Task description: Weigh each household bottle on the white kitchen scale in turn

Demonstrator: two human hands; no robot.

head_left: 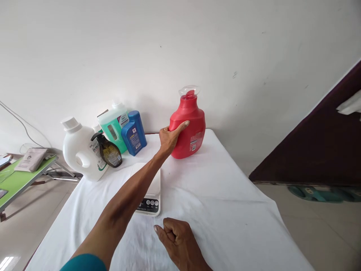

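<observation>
My left hand [170,138] grips the left side of a large red detergent bottle [188,122], thumb across its front. The bottle leans slightly and its base is at the far part of the white-covered table [214,203]. A clear cap [184,89] surrounds the red spout on top. Under my left forearm lies a white kitchen scale [153,188], partly hidden, its buttons showing on the near side. My right hand [180,241] is curled into a loose fist near the table's front, just right of the scale, with nothing visible in it.
Grouped at the back left are a white jug [81,146], a dark pump bottle [109,150], a green liquid bottle [120,126] and a blue bottle [134,133]. A wall [239,75] stands behind. A green side table [17,184] is at far left; slippers [318,194] lie on the floor at right.
</observation>
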